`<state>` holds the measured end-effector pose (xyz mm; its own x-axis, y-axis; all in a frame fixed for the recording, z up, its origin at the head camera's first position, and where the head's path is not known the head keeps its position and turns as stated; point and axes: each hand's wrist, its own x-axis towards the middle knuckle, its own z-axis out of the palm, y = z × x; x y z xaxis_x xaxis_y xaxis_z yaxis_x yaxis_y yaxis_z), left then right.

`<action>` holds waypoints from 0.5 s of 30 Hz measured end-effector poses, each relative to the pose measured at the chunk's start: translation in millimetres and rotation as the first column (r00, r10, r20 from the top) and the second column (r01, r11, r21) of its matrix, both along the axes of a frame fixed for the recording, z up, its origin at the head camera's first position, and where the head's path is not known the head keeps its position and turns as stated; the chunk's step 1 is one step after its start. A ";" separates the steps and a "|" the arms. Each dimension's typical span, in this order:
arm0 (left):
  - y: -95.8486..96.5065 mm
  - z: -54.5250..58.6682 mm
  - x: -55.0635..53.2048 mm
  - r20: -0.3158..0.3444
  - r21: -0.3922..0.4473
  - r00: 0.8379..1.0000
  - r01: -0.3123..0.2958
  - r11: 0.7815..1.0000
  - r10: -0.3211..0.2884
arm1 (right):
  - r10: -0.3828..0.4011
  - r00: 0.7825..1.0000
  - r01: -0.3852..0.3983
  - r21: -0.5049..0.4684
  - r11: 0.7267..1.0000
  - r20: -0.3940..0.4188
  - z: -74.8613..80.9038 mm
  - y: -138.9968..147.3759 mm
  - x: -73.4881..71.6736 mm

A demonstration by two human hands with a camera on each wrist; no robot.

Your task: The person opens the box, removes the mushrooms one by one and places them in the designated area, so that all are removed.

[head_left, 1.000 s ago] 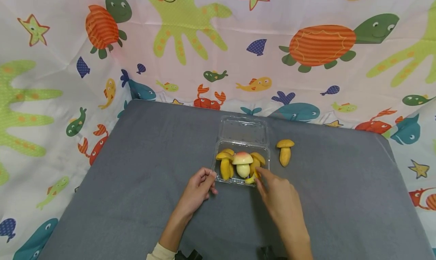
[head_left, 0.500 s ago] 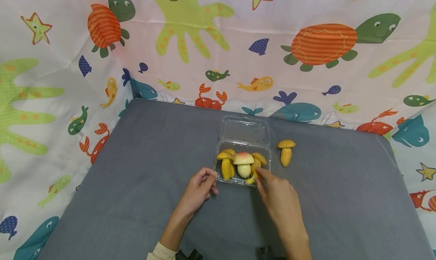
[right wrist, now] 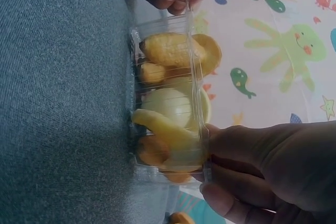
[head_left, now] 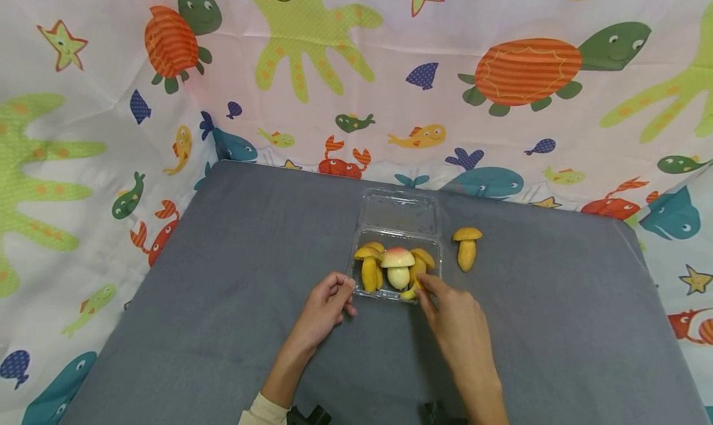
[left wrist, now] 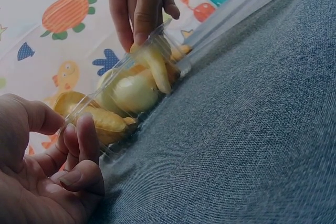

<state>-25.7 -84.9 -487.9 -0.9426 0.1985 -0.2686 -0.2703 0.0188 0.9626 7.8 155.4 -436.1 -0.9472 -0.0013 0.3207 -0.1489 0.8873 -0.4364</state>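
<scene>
A clear plastic clamshell box (head_left: 374,295) sits on the grey cloth with its lid folded back. Inside are several yellow-brown toy mushrooms (head_left: 368,270) and a pale toy mushroom with a pinkish cap (head_left: 398,268). My left hand (head_left: 325,309) pinches the box's front left corner between thumb and fingers, as the left wrist view shows. At the front right of the box my right hand (head_left: 458,326) pinches the upper end of a curved yellow toy banana (right wrist: 163,125). Its lower end lies inside the box wall, while the upper end is partly hidden by my fingertips (left wrist: 139,38).
Another yellow-brown mushroom (head_left: 466,249) lies on the cloth just right of the box. The transparent lid (head_left: 398,213) lies toward the back. Behind and beside the grey table surface (head_left: 250,239) hangs a curtain (head_left: 345,54) printed with sea animals.
</scene>
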 end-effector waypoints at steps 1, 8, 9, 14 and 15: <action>0.0 0.1 -0.1 0.001 -0.002 1.000 0.000 1.000 0.000 | -0.002 1.000 0.002 0.001 1.000 -0.008 -0.4 -0.1 -0.1; -0.2 0.2 -0.1 0.001 0.000 1.000 -0.001 1.000 0.001 | -0.008 0.999 0.008 0.008 1.000 -0.041 -3.5 0.3 -0.4; -0.1 0.4 -0.2 0.000 0.003 1.000 -0.002 1.000 0.002 | -0.009 0.999 0.010 0.010 1.000 -0.046 -3.5 0.5 -0.6; 0.7 0.2 -0.1 0.002 0.010 1.000 -0.005 1.000 0.005 | -0.014 0.997 0.015 0.014 1.000 -0.076 -4.1 1.9 -0.5; 0.8 0.2 -0.1 0.001 0.008 1.000 -0.007 1.000 0.007 | -0.015 0.996 0.016 0.012 1.000 -0.085 -4.2 2.0 -0.5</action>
